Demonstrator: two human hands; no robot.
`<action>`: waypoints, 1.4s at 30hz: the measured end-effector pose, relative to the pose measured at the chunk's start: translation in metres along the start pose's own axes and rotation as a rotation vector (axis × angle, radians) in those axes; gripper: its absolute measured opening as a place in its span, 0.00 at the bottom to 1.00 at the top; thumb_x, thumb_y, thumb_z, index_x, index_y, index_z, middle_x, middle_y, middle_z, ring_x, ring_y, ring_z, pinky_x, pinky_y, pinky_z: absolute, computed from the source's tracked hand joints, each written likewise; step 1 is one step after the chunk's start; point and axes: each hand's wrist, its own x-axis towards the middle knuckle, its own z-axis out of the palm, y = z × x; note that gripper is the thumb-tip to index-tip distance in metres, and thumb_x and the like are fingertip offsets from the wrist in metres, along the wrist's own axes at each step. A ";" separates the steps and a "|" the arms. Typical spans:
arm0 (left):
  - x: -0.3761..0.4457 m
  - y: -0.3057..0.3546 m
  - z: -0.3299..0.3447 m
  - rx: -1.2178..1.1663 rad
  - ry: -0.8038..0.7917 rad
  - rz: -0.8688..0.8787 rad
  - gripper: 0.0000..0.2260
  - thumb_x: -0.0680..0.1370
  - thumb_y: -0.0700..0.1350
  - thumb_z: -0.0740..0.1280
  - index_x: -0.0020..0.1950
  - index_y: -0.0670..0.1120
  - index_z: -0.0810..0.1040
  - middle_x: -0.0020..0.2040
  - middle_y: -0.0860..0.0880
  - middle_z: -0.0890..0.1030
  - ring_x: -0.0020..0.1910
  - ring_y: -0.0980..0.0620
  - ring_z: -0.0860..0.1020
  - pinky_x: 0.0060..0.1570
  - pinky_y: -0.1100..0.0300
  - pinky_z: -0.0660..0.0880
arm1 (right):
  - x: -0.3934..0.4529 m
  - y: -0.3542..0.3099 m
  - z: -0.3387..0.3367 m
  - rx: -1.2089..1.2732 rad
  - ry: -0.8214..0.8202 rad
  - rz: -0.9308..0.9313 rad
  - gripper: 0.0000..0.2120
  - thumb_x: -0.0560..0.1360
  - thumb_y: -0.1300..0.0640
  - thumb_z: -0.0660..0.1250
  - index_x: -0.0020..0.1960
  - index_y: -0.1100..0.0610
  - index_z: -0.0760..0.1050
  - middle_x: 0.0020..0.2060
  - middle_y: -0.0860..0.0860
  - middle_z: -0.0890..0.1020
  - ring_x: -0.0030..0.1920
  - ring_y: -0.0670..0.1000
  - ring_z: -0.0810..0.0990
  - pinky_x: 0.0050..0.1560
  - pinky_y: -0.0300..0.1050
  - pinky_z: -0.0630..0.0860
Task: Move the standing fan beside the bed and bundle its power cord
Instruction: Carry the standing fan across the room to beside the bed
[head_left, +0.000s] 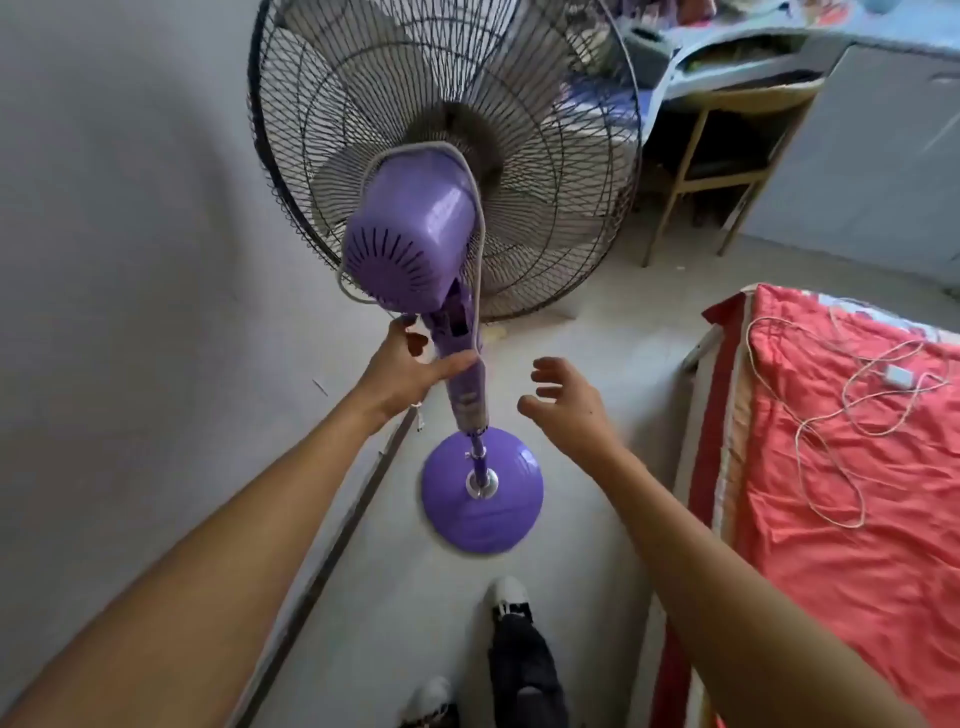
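— Where was the fan when you looked?

— The purple standing fan (415, 228) stood in the centre of the frame, on the grey floor (597, 322). Its round base (483, 514) was in the lower middle, between the white wall (130, 208) on the left and the bed (841, 441) with the red cover on the right. The wire cage was in the upper middle.

— And the hands?

— The left hand (410, 369) was closed around the purple neck, just under the motor housing. The right hand (563, 397) was beside the column, not touching it, with the fingers spread and a little curled, holding nothing.

— Did you see the power cord?

— A grey cord (475, 187) lay over the motor housing and went down its side. I could not tell where it ended. A thin white cable (831, 415) lay loose on the bed, at the right of the frame.
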 end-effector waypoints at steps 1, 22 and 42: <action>0.011 0.004 0.011 -0.043 0.034 0.046 0.45 0.59 0.65 0.77 0.70 0.51 0.65 0.62 0.52 0.77 0.60 0.54 0.77 0.58 0.59 0.74 | 0.015 0.004 0.000 -0.012 -0.023 0.005 0.26 0.71 0.61 0.73 0.68 0.57 0.71 0.59 0.52 0.80 0.56 0.52 0.79 0.57 0.53 0.79; 0.092 0.018 -0.006 0.168 0.257 0.164 0.19 0.60 0.65 0.76 0.44 0.78 0.71 0.42 0.83 0.72 0.46 0.85 0.68 0.44 0.87 0.62 | 0.144 0.031 0.102 -0.023 -0.303 -0.013 0.28 0.61 0.57 0.82 0.53 0.45 0.70 0.39 0.37 0.78 0.36 0.39 0.77 0.30 0.25 0.72; 0.031 0.048 -0.033 0.060 0.307 0.147 0.27 0.57 0.60 0.80 0.52 0.60 0.77 0.52 0.61 0.81 0.50 0.72 0.77 0.46 0.76 0.74 | 0.091 -0.002 0.085 -0.179 -0.334 -0.167 0.26 0.58 0.50 0.78 0.53 0.51 0.75 0.43 0.50 0.84 0.41 0.52 0.83 0.41 0.49 0.83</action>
